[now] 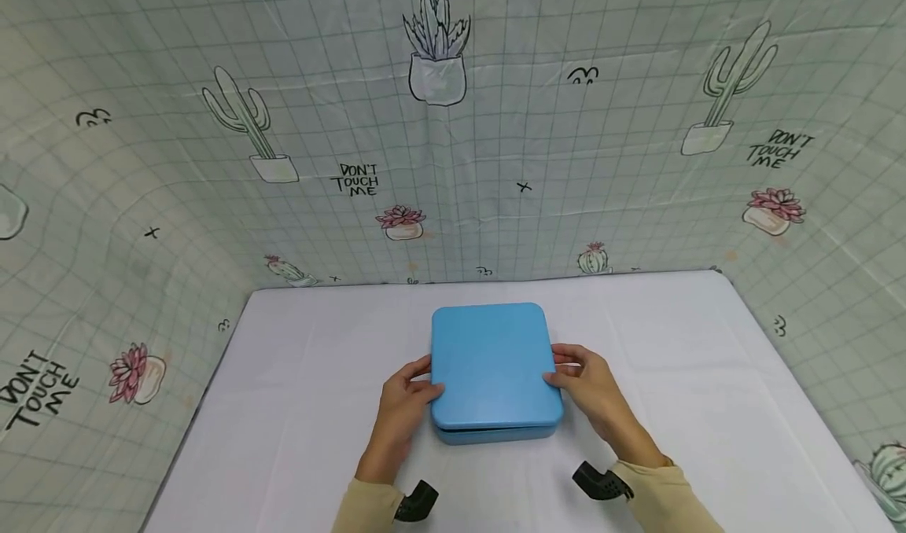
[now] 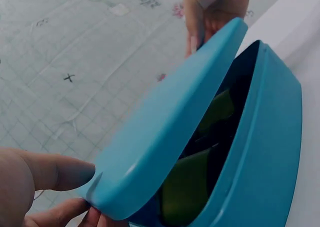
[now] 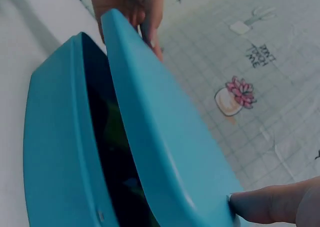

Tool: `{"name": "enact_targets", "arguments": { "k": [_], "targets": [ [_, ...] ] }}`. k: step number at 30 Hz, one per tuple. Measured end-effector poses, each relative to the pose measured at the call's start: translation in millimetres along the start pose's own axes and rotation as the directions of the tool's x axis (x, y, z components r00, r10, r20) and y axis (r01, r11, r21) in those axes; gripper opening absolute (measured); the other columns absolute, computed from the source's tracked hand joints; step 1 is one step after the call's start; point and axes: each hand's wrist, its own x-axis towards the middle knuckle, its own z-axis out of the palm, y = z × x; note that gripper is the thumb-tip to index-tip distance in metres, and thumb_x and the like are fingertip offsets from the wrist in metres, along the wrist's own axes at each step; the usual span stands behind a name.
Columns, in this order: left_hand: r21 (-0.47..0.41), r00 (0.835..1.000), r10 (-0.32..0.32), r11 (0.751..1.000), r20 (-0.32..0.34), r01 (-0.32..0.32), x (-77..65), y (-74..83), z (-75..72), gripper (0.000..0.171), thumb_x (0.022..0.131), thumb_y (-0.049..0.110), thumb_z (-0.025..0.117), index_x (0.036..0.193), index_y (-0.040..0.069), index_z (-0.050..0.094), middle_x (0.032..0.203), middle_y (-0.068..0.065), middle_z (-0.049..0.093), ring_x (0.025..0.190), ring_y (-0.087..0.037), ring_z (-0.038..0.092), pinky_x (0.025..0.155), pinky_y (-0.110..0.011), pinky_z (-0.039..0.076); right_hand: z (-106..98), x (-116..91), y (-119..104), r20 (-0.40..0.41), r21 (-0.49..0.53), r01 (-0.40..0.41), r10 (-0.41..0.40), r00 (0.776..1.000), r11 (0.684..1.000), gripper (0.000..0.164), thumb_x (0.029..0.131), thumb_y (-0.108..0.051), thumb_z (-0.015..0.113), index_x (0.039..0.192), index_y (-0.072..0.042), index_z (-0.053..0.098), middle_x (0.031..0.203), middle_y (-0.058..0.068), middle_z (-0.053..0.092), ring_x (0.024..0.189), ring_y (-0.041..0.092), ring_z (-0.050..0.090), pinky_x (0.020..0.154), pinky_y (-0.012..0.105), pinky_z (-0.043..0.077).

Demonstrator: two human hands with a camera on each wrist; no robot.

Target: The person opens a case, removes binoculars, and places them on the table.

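A blue rectangular box (image 1: 495, 437) with rounded corners sits on the table, its matching lid (image 1: 491, 364) tilted up at the near side so a dark gap shows. My left hand (image 1: 402, 409) pinches the lid's left edge, thumb on top and fingers beneath. On the opposite edge, my right hand (image 1: 593, 391) holds the lid between thumb and fingers. Through the gap, the left wrist view shows olive-green items (image 2: 187, 187) against a dark interior; their kind is unclear. The right wrist view shows the same opening between lid and box wall (image 3: 52, 137).
The box stands around the middle of a white-covered table (image 1: 318, 360). Behind and at both sides hangs a pale green gridded cloth (image 1: 481, 148) printed with cacti and lettering. A black wrist device (image 1: 418, 501) sits at the left cuff, another (image 1: 602, 482) at the right.
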Motion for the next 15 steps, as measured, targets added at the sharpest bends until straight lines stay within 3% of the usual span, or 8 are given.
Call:
{"name": "enact_targets", "arguments": {
  "k": [6,15],
  "targets": [
    [-0.034,1.000,0.004,0.999,0.016,-0.003,-5.3,3.3,-12.2,0.048,0.086,0.004,0.063,0.132,0.002,0.049,0.123,-0.013,0.051,0.096,-0.020,0.056,0.082,-0.028,0.047,2,-8,-13,0.041,0.025,0.041,-0.042,0.998,0.999,0.048,0.082,-0.001,0.066,0.127,-0.001,0.050,0.117,0.016,0.053,0.104,0.026,0.050,0.082,0.029,0.047],
    [-0.063,1.000,0.019,0.998,-0.007,-0.019,-9.7,5.9,-36.1,0.047,0.087,0.003,0.060,0.132,0.002,0.048,0.125,-0.015,0.049,0.102,-0.023,0.054,0.084,-0.032,0.047,14,-15,-29,0.141,0.140,0.077,-0.097,0.985,0.987,0.048,0.084,0.001,0.064,0.129,0.000,0.046,0.121,0.018,0.048,0.107,0.028,0.048,0.081,0.022,0.048]
  ]
}}
